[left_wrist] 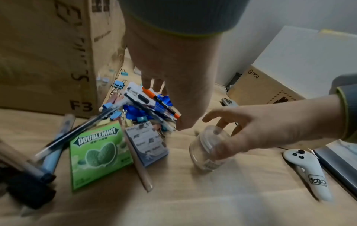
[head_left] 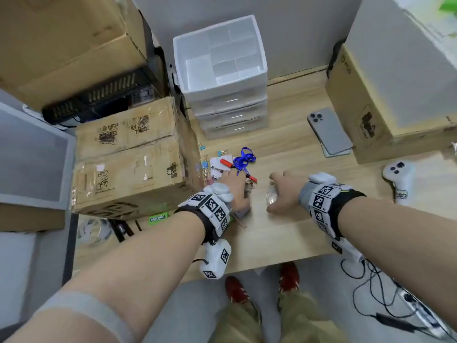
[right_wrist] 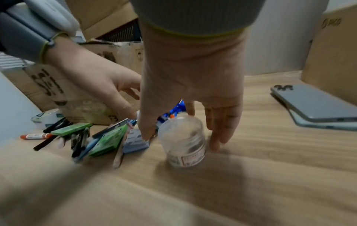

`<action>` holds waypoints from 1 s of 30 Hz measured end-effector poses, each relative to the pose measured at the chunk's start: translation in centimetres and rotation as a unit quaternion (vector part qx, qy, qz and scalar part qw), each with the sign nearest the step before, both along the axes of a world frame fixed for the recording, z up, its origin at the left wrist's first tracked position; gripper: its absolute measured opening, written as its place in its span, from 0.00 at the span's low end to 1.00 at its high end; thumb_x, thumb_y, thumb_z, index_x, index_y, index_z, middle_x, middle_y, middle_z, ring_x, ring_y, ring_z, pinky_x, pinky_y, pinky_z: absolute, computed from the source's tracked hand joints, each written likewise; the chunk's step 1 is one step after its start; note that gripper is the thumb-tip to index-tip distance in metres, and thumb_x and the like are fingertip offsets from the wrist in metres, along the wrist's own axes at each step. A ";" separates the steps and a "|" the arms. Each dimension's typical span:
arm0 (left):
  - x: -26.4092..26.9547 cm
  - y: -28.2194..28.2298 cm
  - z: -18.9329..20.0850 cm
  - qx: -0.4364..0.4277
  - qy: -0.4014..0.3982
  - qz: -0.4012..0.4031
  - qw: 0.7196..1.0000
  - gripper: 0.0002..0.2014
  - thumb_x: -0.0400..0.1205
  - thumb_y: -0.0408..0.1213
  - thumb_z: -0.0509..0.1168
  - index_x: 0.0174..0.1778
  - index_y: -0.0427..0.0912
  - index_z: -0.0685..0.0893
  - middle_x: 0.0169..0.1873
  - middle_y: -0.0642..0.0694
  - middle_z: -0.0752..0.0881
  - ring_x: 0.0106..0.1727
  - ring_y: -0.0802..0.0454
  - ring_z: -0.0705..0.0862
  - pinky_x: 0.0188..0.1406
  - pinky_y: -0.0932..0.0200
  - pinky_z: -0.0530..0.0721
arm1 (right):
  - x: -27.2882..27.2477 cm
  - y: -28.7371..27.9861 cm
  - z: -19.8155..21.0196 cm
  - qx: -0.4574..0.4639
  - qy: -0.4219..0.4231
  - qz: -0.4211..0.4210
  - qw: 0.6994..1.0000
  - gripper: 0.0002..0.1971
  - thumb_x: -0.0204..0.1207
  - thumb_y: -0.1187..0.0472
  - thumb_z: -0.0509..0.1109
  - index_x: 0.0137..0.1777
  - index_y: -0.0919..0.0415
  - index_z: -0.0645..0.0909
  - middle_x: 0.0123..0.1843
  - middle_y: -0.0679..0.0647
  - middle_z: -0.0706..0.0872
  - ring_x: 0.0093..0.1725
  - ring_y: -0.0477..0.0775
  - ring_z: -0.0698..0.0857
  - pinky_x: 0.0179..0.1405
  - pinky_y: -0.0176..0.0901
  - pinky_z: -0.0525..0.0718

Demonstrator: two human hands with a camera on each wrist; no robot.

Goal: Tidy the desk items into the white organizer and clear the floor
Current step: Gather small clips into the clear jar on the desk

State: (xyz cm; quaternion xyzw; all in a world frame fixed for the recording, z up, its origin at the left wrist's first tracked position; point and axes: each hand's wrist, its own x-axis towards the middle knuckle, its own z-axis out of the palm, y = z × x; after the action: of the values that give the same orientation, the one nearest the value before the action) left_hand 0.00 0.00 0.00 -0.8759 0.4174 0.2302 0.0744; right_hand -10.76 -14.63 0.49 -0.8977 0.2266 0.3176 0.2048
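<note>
A white organizer (head_left: 220, 60) with open top compartments and drawers stands at the back of the wooden desk (head_left: 284, 238). Near its front left lies a pile of pens, blue binder clips, a blue lanyard (head_left: 243, 158), a notes pad (left_wrist: 148, 145) and a green Doublemint box (left_wrist: 98, 154). My left hand (head_left: 235, 186) reaches into this pile with relaxed fingers (left_wrist: 154, 84) near an orange pen (left_wrist: 162, 104), holding nothing. A clear jar (right_wrist: 183, 142) stands upright just right of the pile. My right hand (head_left: 279, 191) straddles it, thumb on one side, straight fingers (right_wrist: 220, 130) on the other, tips at the desk.
Cardboard boxes (head_left: 133, 154) wall off the left side and another box (head_left: 371, 107) the right. Two stacked phones (head_left: 330, 131) and a white controller (head_left: 398, 175) lie right of the jar. A tape roll (head_left: 95, 230) and markers sit at the left edge. Cables (head_left: 371, 293) trail on the floor.
</note>
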 end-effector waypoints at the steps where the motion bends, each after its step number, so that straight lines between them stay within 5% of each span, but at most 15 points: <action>1: -0.1 0.1 -0.1 0.005 0.010 0.010 1.000 0.28 0.72 0.44 0.70 0.68 0.41 0.72 0.64 0.41 0.75 0.65 0.39 0.75 0.51 0.49 0.77 | -0.3 0.4 0.1 -0.001 0.006 0.002 1.000 0.47 0.60 0.38 0.79 0.78 0.49 0.63 0.70 0.55 0.74 0.60 0.63 0.83 0.48 0.48 0.80; 7: -0.1 0.5 -1.1 0.005 0.085 0.033 0.996 0.34 0.73 0.43 0.73 0.73 0.39 0.69 0.63 0.39 0.78 0.61 0.39 0.80 0.54 0.46 0.82 | 0.0 0.9 -0.4 -0.017 0.020 0.012 1.000 0.30 0.66 0.45 0.74 0.66 0.53 0.69 0.60 0.55 0.81 0.49 0.61 0.82 0.43 0.47 0.78; 9: 0.5 0.6 -0.8 -0.015 0.102 0.029 0.994 0.37 0.70 0.45 0.75 0.73 0.39 0.69 0.59 0.40 0.80 0.57 0.41 0.81 0.53 0.45 0.84 | 1.1 0.4 -0.2 0.080 0.018 -0.049 0.995 0.33 0.67 0.45 0.76 0.68 0.56 0.69 0.58 0.55 0.84 0.50 0.59 0.84 0.47 0.48 0.83; 12: 1.0 0.3 0.0 -0.072 0.149 0.018 0.986 0.43 0.61 0.57 0.79 0.70 0.45 0.71 0.54 0.48 0.83 0.52 0.47 0.83 0.51 0.47 0.86 | 2.5 -0.1 0.9 0.252 -0.013 -0.166 0.953 0.27 0.68 0.49 0.79 0.60 0.62 0.73 0.46 0.59 0.87 0.36 0.57 0.86 0.31 0.42 0.81; 17: 1.9 -1.1 2.1 -0.183 0.171 0.064 0.966 0.34 0.64 0.57 0.81 0.63 0.50 0.77 0.48 0.57 0.84 0.50 0.56 0.85 0.46 0.56 0.84 | 4.3 -1.4 2.7 0.333 -0.026 -0.236 0.913 0.36 0.67 0.25 0.66 0.48 0.62 0.86 0.39 0.60 0.88 0.29 0.54 0.79 0.28 0.41 0.70; 22: 2.0 -1.8 3.2 -0.145 0.185 0.079 0.969 0.34 0.65 0.66 0.76 0.58 0.49 0.75 0.44 0.54 0.85 0.44 0.56 0.86 0.45 0.50 0.88 | 4.8 -1.7 3.4 0.279 -0.046 -0.252 0.926 0.37 0.75 0.24 0.53 0.45 0.60 0.82 0.33 0.56 0.82 0.25 0.53 0.75 0.25 0.39 0.69; 30: 1.2 -2.3 2.7 -0.136 0.180 0.083 0.971 0.28 0.73 0.54 0.77 0.57 0.41 0.75 0.48 0.45 0.85 0.48 0.49 0.86 0.51 0.47 0.86 | 4.8 -1.8 2.3 0.281 -0.042 -0.223 0.933 0.35 0.75 0.25 0.58 0.36 0.62 0.76 0.31 0.61 0.77 0.24 0.54 0.70 0.25 0.41 0.67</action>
State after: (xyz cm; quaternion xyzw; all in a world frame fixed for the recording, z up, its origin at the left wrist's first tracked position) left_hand 1.21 -2.29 2.73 -0.8535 0.3775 0.3303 -0.1414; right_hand -5.91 -16.38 2.76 -0.7423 0.3132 0.2770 0.5237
